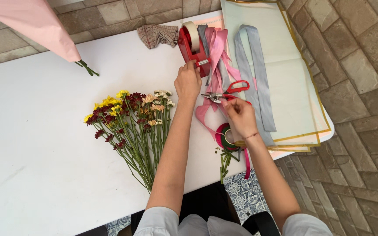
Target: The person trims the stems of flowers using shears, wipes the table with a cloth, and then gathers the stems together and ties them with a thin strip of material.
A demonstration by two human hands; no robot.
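Resting fingertips on the red tape dispenser [193,47] holding a tape roll [193,32], the left hand [187,81] grasps nothing. The right hand [240,117] pinches something small, unclear what, beside the red-handled scissors [228,91].

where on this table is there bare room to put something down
The white table lies bare left of the loose bunch of yellow, dark red and cream flowers, and between it and the pink paper-wrapped bouquet. Crowded: right side, around the red tape dispenser, pink and grey ribbons, red-handled scissors and both hands.
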